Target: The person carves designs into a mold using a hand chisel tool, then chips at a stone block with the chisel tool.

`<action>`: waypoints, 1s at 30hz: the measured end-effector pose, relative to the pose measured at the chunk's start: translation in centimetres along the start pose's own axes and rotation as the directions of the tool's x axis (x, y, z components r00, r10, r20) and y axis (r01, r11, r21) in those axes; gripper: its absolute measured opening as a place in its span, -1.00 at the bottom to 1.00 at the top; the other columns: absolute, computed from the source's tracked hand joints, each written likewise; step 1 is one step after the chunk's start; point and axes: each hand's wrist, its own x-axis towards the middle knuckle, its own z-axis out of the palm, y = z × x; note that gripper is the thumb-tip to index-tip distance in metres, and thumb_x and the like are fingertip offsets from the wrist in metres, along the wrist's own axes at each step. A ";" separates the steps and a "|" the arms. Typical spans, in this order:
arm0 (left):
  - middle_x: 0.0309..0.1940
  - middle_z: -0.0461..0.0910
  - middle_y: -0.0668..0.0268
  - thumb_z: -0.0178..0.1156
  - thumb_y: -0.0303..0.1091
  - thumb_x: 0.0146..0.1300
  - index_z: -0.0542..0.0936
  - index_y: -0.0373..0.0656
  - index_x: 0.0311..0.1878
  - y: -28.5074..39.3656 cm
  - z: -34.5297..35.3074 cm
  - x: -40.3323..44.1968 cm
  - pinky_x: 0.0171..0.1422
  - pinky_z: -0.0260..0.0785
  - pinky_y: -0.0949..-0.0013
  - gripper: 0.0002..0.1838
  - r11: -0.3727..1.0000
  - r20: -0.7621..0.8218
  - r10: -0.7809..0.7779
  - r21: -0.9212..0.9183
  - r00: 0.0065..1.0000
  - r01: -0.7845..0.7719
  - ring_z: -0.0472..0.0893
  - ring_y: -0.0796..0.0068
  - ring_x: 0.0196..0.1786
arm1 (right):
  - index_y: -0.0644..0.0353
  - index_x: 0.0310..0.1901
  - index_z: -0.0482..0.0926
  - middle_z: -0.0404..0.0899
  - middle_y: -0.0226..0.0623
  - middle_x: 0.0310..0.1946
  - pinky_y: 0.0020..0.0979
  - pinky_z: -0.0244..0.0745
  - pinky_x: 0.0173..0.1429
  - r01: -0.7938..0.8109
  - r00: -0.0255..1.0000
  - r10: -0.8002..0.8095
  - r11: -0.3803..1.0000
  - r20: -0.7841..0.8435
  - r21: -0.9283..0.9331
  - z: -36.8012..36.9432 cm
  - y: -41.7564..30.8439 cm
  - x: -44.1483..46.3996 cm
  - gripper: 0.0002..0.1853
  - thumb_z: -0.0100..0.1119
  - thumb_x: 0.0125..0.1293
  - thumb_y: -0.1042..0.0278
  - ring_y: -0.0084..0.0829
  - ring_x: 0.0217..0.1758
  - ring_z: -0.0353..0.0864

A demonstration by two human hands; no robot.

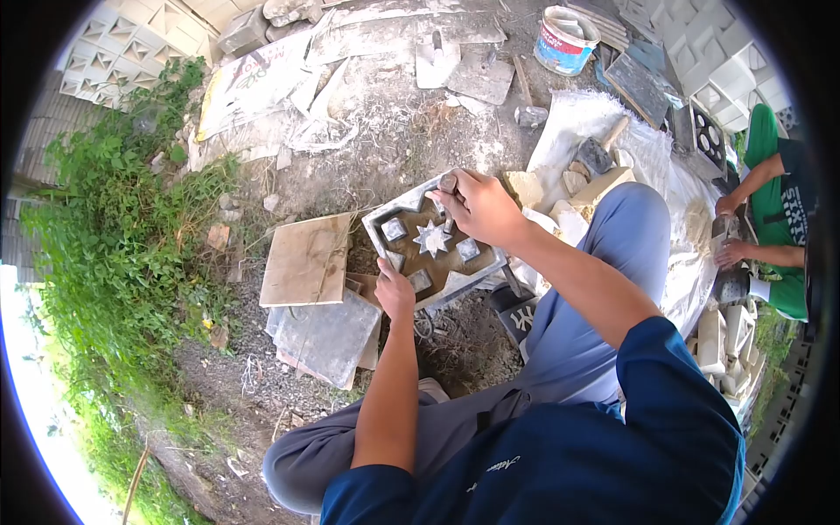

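A square metal block mould (374, 229) is tilted in front of me, with a star-shaped piece (432, 238) in its middle and several small square blocks around it. Brown, sandy material lies between these shapes. My left hand (395, 290) is closed on the mould's near left rim. Over the mould's far edge, my right hand (486, 210) is closed around a short rod-like tool (448, 183) with a brown rounded end. Fingers hide most of that tool, so its exact kind is unclear.
Flat square boards (306, 262) are stacked at the left. White sacking (569, 131) with rubble and a hammer (597, 156) lies at the right. A paint bucket (567, 42) stands farther off. Another person's hands (731, 254) work at far right. Plants (114, 210) grow on the left.
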 end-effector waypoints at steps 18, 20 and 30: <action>-0.15 0.66 -0.33 -0.45 0.23 0.60 0.70 -0.43 -0.04 0.3 -0.2 0.3 0.19 0.34 -0.26 -0.10 0.997 -0.009 0.077 0.010 0.997 -0.077 0.57 -0.45 0.02 | 0.36 -0.18 0.50 0.59 -0.06 -0.29 -0.17 0.53 -0.47 0.044 0.998 -0.042 0.998 -0.048 0.035 -0.7 0.0 -0.8 -0.71 0.34 0.40 0.28 -0.01 -0.55 0.62; -0.15 0.66 -0.33 -0.43 0.23 0.60 0.70 -0.42 -0.04 0.0 -0.2 -0.2 0.19 0.34 -0.26 -0.12 0.995 -0.031 0.093 -0.016 0.995 -0.094 0.57 -0.45 0.02 | 0.32 -0.18 0.53 0.58 -0.16 -0.33 -0.27 0.49 -0.46 0.027 1.000 -0.026 0.999 -0.007 0.031 -0.1 0.1 -1.5 -0.79 0.33 0.39 0.38 -0.22 -0.56 0.58; -0.10 0.66 -0.31 -0.43 0.20 0.61 0.70 -0.39 0.01 0.2 -0.3 0.1 0.20 0.34 -0.25 -0.15 0.999 0.013 0.049 -0.001 0.999 -0.049 0.56 -0.43 0.05 | 0.30 -0.22 0.55 0.60 -0.30 -0.29 -0.47 0.37 -0.49 0.095 0.995 -0.096 0.995 -0.028 -0.015 0.3 0.9 -0.5 -0.87 0.33 0.39 0.50 -0.61 -0.59 0.47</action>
